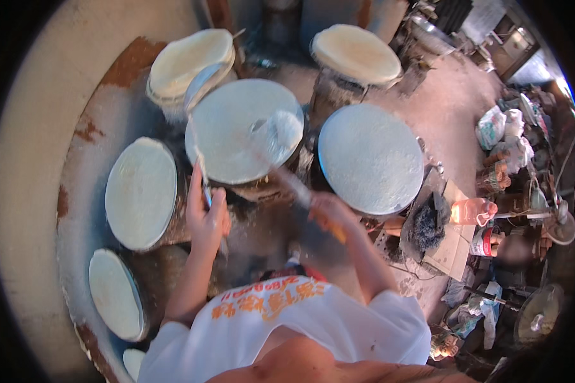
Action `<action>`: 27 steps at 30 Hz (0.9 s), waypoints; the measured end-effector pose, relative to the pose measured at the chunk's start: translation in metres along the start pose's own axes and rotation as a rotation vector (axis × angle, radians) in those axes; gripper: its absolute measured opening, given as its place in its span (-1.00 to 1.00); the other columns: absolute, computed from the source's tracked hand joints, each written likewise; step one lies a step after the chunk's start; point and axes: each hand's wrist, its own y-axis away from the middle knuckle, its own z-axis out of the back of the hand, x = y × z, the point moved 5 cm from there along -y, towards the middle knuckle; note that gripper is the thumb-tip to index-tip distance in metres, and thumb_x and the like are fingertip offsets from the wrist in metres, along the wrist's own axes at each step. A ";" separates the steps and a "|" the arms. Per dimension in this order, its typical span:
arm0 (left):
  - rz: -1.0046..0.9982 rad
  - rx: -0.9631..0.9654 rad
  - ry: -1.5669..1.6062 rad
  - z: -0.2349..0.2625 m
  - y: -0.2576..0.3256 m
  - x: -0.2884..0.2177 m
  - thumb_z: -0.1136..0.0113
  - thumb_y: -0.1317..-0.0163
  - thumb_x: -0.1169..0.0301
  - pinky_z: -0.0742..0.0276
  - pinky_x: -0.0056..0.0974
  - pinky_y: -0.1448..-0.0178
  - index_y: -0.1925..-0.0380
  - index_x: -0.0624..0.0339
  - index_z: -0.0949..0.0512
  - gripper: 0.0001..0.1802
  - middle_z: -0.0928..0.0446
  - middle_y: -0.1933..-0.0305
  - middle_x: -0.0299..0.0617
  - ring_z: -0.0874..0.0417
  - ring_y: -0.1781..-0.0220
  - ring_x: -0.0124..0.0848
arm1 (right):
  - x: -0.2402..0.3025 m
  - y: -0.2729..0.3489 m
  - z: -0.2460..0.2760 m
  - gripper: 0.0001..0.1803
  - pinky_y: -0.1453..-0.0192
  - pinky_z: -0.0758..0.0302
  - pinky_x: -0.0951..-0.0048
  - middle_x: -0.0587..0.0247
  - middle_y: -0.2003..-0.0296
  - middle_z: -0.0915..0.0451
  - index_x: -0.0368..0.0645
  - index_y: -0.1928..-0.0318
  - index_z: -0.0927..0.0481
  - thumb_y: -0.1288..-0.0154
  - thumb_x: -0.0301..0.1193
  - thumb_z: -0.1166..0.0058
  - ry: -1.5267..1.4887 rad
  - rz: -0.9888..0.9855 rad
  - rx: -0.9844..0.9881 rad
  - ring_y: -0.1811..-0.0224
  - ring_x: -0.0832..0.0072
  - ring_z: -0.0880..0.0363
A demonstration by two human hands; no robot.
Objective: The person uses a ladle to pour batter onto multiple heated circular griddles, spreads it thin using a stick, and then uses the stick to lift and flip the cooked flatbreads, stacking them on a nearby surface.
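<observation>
My left hand is closed round the handle of a long thin ladle-like tool. The tool's rounded pale head reaches up beside the left rim of the middle griddle. That griddle carries a broad white batter sheet, with a paler, raised-looking patch and a small dark gap toward its right side. In my right hand is a long stick-handled tool, gripped with a yellow part below the fingers. It points up and left over the middle griddle; motion blur hides its far end.
Right of the middle stands another white-coated round griddle. Stacked thin round sheets lie at the back left, and another stack at the back. White rounds line the curved left wall. A pinkish bottle stands among clutter at right.
</observation>
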 end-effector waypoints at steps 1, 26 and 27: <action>0.022 0.001 0.003 -0.005 -0.002 0.001 0.02 -0.34 0.48 -0.14 -0.48 0.76 -0.40 0.12 0.03 -0.33 -0.20 0.72 -0.42 -0.13 0.82 -0.66 | 0.026 -0.011 0.008 -0.61 0.69 -0.26 0.58 0.30 0.51 -0.50 -0.13 -0.20 -0.42 -0.42 -0.33 0.15 -0.127 -0.045 -0.132 0.72 0.66 -0.31; 0.684 0.115 0.838 -0.042 -0.111 0.030 0.15 -0.43 0.38 -0.14 -0.57 0.77 -0.16 -0.21 -0.33 -0.66 -0.20 0.60 -0.46 -0.17 0.78 -0.72 | 0.066 -0.043 0.035 -0.70 0.12 -0.45 0.20 -0.03 0.21 -0.45 0.04 -0.04 -0.53 -0.32 -0.31 0.06 0.622 0.253 -0.439 0.21 0.02 -0.49; 0.726 0.100 0.930 -0.024 -0.113 0.041 0.15 -0.44 0.39 -0.16 -0.57 0.78 -0.09 -0.18 -0.38 -0.72 -0.20 0.60 -0.45 -0.17 0.79 -0.72 | 0.078 -0.048 0.018 -0.70 0.12 -0.45 0.20 -0.03 0.21 -0.45 0.04 -0.04 -0.54 -0.32 -0.32 0.05 0.685 0.332 -0.392 0.20 0.03 -0.49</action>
